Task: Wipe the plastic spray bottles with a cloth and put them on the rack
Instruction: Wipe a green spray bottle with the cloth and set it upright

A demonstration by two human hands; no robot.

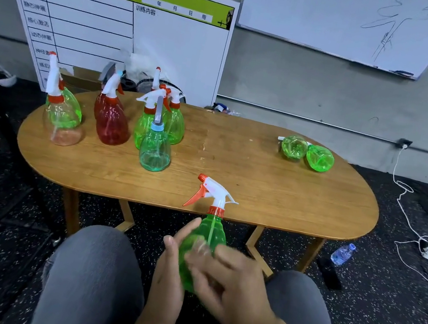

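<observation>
Green plastic bottle (203,247) is what I've got in the hands right now, held upright over my lap just in front of the near edge of the surface (259,186), white-and-orange trigger head pointing up and to the left. Left hand (171,272) is wrapped round the left side of the body, fingers curled on it. Right hand (229,284) is across the front with fingers fairly flat; it's blurred, so I honestly can't tell if it's gripping or just rubbing. No cloth that I can make out either, could be hidden under the palm.

My take on doing this step well: keep the left hand as the anchor low on the body and turn the bottle with it, so the right hand covers all sides instead of the same patch. This thin plastic probably flexes, so go light. Keep fingers off the trigger.

Still upright near the far left edge: a red bottle (112,124), a pale teal one (155,149), a few green ones. Two green bottles (306,152) lie on their sides toward the far right edge. I don't see a rack anywhere, so placement needs a look around first.
</observation>
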